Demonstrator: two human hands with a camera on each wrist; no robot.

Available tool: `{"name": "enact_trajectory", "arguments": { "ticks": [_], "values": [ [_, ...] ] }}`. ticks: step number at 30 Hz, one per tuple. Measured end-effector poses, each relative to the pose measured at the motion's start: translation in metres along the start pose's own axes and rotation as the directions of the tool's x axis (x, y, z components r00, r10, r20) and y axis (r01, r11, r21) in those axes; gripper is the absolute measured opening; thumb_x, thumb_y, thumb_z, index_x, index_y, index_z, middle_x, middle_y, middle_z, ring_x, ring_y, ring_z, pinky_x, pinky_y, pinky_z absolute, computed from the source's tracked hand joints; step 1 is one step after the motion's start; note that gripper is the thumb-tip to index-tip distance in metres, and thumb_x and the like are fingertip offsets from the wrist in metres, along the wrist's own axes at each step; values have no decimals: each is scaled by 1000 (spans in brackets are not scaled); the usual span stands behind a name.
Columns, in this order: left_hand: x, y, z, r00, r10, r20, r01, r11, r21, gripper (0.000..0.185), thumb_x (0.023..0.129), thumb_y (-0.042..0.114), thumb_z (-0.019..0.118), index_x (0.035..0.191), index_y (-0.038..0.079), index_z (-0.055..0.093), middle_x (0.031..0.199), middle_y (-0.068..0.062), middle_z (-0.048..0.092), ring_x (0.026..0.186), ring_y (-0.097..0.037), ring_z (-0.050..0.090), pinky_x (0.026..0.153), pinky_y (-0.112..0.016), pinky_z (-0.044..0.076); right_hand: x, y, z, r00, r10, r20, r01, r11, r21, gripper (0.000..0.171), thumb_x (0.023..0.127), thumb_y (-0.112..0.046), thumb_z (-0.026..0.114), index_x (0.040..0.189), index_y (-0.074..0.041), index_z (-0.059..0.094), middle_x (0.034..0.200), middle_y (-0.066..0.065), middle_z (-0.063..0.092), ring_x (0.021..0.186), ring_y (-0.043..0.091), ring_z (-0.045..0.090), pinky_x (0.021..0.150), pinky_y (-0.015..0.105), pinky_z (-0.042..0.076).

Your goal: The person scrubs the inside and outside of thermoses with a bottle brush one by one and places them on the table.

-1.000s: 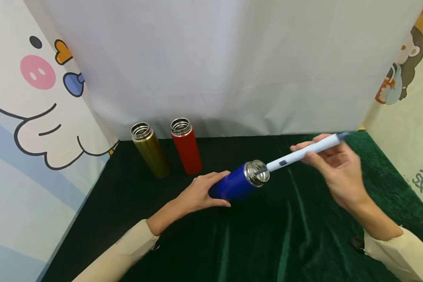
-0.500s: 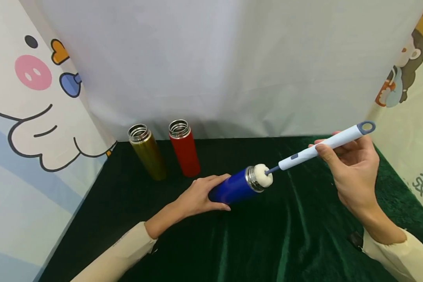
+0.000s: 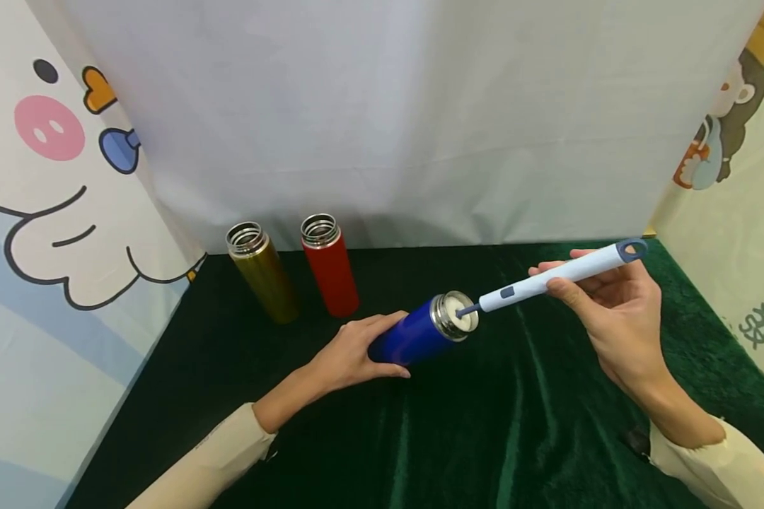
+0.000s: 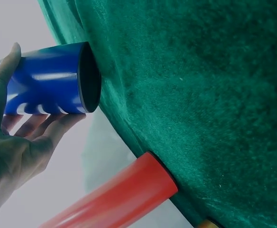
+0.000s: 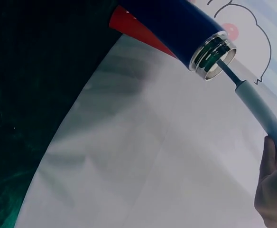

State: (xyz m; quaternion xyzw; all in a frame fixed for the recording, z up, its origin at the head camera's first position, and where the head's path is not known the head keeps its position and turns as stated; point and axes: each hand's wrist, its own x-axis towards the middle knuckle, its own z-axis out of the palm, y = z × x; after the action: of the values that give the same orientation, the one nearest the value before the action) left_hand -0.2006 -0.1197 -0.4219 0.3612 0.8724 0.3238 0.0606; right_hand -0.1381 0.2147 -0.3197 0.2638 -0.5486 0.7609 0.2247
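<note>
My left hand (image 3: 350, 355) grips a blue bottle (image 3: 414, 335) round its lower body, holding it tilted with its steel mouth facing right. In the left wrist view the bottle's dark base (image 4: 89, 78) is lifted off the green cloth. Between thumb and fingers, my right hand (image 3: 620, 322) pinches the light-blue handle of a bottle brush (image 3: 550, 278). The brush's white sponge head (image 3: 458, 311) sits just inside the bottle mouth. From the right wrist view, the thin dark shaft (image 5: 229, 72) enters the steel rim.
A gold bottle (image 3: 269, 279) and a red bottle (image 3: 332, 272) stand upright, mouths uncovered, at the back left. Dark green cloth (image 3: 465, 438) covers the table. A pale curtain (image 3: 407, 127) hangs behind, and printed sheets (image 3: 51, 240) flank both sides.
The brush went from deep in the blue bottle to its sponge showing outside the mouth, then back to just inside. The right hand moved right, then left; the left hand kept its grip.
</note>
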Motion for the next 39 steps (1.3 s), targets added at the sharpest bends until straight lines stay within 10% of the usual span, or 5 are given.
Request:
{"name": "enact_trajectory", "arguments": {
  "ticks": [5,13,20,25,39],
  "values": [
    [-1,0,1,1000,-1,4,1,1000,-15,81,84,38,84,153,26,43,143,-12,59,130,-33,60,107,-59,49,-6,6,-1,989,110,97,-100,990,-98,33,90,19,63,122,14,56,109,11,78,102,20,77,88,27,61],
    [1,3,4,1000,8,14,-8,1000,-24,80,84,37,84,153,28,43,145,-11,59,131,-32,59,108,-59,49,-23,40,0,890,294,348,-184,930,-317,35,96,12,59,130,5,55,127,-4,73,120,10,68,96,22,56],
    [0,3,4,1000,-6,22,6,1000,-15,81,84,38,84,153,29,43,145,-10,59,131,-32,59,108,-58,49,-13,31,-3,986,144,86,-131,981,-146,30,93,19,58,119,5,61,109,4,78,102,14,75,89,22,59],
    [-1,4,2,1000,-14,17,14,1000,10,81,85,39,84,153,29,42,145,-12,58,131,-34,60,107,-60,49,-1,17,-6,996,-17,-88,15,1000,-16,29,90,23,58,113,6,63,100,9,77,93,18,78,88,25,60],
    [-3,2,3,1000,-17,12,17,1000,23,83,86,41,83,155,31,39,148,-11,57,132,-33,59,108,-59,49,14,-21,-17,990,-131,-43,134,989,59,31,87,27,58,118,24,55,101,22,76,93,28,78,90,32,61]
  ]
}}
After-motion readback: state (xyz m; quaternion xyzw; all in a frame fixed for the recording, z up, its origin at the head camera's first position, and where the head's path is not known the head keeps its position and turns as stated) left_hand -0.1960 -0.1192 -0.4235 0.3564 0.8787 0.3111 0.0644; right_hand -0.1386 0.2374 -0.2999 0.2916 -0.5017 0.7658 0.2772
